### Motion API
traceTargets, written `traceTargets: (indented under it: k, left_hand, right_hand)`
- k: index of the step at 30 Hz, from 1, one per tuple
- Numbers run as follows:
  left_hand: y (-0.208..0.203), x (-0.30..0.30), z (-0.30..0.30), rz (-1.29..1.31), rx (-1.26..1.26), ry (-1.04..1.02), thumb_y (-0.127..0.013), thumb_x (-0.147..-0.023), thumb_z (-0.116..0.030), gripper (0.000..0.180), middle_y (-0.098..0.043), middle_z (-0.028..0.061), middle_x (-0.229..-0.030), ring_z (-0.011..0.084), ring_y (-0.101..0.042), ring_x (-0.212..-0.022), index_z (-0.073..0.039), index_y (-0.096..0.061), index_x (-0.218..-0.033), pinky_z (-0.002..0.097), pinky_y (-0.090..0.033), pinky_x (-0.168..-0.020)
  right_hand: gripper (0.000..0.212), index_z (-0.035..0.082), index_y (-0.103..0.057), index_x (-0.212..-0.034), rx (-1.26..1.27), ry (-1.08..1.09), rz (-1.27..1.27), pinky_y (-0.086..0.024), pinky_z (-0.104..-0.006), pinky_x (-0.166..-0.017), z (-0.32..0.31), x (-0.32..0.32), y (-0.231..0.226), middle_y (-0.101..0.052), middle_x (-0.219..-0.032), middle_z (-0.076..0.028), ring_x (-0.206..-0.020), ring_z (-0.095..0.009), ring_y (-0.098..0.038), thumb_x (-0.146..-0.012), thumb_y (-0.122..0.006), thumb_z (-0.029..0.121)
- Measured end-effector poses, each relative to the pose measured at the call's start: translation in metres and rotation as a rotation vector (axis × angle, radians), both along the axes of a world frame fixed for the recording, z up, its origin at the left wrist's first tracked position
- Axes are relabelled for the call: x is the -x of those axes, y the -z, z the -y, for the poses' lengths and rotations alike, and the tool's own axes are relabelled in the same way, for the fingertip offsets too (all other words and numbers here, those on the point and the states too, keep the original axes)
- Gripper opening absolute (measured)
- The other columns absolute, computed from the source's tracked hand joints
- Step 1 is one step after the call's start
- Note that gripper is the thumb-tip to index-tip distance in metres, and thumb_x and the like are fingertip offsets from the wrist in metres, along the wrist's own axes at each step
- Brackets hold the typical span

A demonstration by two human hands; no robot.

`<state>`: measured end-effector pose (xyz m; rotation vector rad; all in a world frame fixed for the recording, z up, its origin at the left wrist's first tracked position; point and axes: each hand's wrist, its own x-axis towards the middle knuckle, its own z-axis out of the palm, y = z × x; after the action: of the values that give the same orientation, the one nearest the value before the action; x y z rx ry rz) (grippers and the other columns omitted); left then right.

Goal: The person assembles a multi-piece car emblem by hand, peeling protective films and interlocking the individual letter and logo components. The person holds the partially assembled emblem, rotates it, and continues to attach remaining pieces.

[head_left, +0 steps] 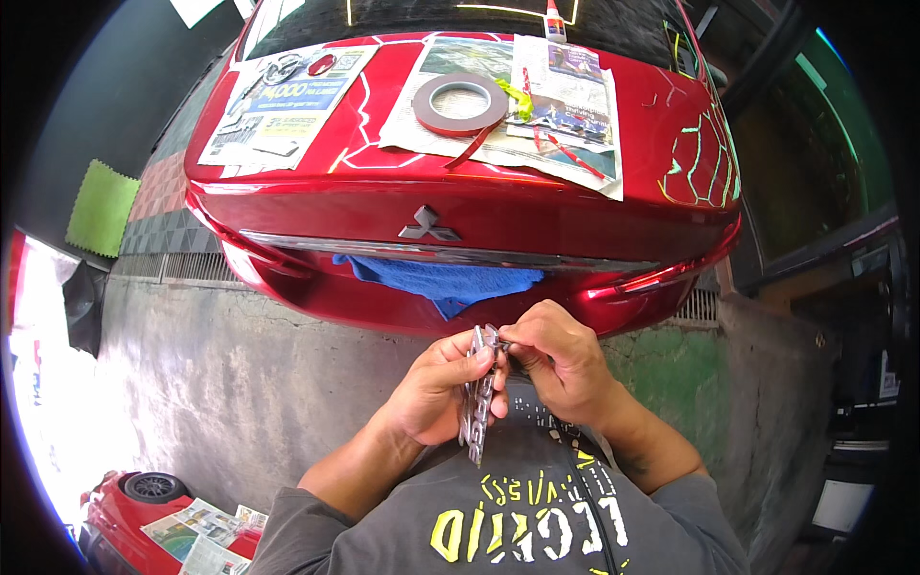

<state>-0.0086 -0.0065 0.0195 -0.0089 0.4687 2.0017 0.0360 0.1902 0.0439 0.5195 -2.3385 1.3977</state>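
In front of my chest, my left hand [433,385] is closed around a chrome lettering emblem [476,414], a narrow silver strip of raised letters that hangs nearly upright. My thumb presses on its face near the top. At that upper end my right hand [563,358] is pinched, its fingertips right beside the emblem. Whatever lies between those fingertips is too small to make out. Just beyond both hands, a blue cloth [446,280] lies on the bumper of a red car [326,213].
Newspaper sheets [398,134] cover parts of the trunk lid. On them rest a roll of red-lined tape [428,117], red liner strips [575,159], a yellow-green crumpled piece [518,97], and silver parts [281,70]. A white bottle [554,25] stands farther back. Behind me shows another red car [120,517].
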Motion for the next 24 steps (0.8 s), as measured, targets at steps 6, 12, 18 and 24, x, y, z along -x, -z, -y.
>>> traceTargets:
  k: [6,12,18,24]
  left_hand:
    - [0.0,0.003,0.005,-0.104,0.071,-0.013,-0.063,-0.1,-0.016,0.018,-0.067,0.0121,-0.087,0.0297,-0.072,-0.074,-0.001,-0.059,-0.11,0.0366,-0.059,-0.062]
    - [0.006,0.001,0.007,-0.208,0.093,0.021,-0.065,-0.099,-0.016,0.019,-0.068,0.0118,-0.087,0.0289,-0.073,-0.077,-0.001,-0.06,-0.109,0.0354,-0.06,-0.066]
    - [-0.001,0.002,0.006,-0.22,0.085,0.048,-0.064,-0.1,-0.017,0.018,-0.067,0.01,-0.086,0.028,-0.074,-0.079,-0.001,-0.06,-0.107,0.0319,-0.061,-0.065]
    - [0.001,0.0,0.003,-0.202,0.11,0.024,-0.062,-0.102,-0.018,0.017,-0.065,0.0119,-0.084,0.0317,-0.074,-0.078,-0.002,-0.057,-0.103,0.032,-0.062,-0.059]
  right_hand:
    - [0.01,0.003,-0.063,-0.099,0.008,-0.008,0.074,-0.048,-0.037,-0.063,0.004,-0.003,0.001,-0.063,-0.081,-0.011,-0.072,-0.03,-0.061,-0.09,-0.068,0.0]
    - [0.005,0.003,-0.062,-0.096,0.112,-0.15,0.336,-0.046,-0.0312,-0.057,-0.008,-0.007,-0.006,-0.063,-0.077,-0.011,-0.066,-0.019,-0.061,-0.097,-0.063,0.008]
    - [0.016,0.002,-0.062,-0.097,0.659,-0.469,0.81,-0.044,-0.0245,-0.059,-0.031,-0.007,-0.002,-0.059,-0.073,0.0,-0.067,-0.006,-0.055,-0.104,-0.056,0.015]
    - [0.013,-0.001,-0.065,-0.099,0.307,-0.167,0.401,-0.051,-0.0263,-0.065,-0.017,-0.011,-0.004,-0.066,-0.079,-0.006,-0.074,-0.009,-0.065,-0.1,-0.062,0.011]
